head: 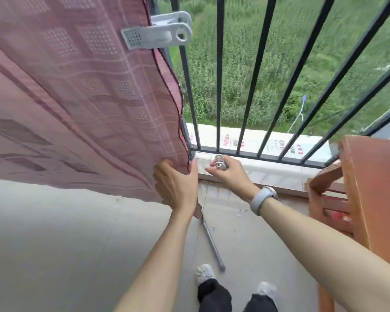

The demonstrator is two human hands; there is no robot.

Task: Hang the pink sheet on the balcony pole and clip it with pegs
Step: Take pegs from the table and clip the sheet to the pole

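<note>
While the pink sheet hangs down in front of the black balcony railing, one big white peg already bites its right edge up high — so the top of that edge looks done. Down low, the left hand holds the bottom of that same edge, with the thumb on the near side of the cloth and the fingers behind it. The right hand is just beside it, a little to the right, and its fingers are curled round a second peg. That peg is a small grey-white one, and its ring ends poke up out of the fist. The two hands are near each other but not touching. The sheet's edge runs up and down, from the high peg to the left hand, and it lies to the left of the held peg. I think the peg must go left onto that edge — a short way. A grey metal rod lies on the floor by the person's shoes.
</note>
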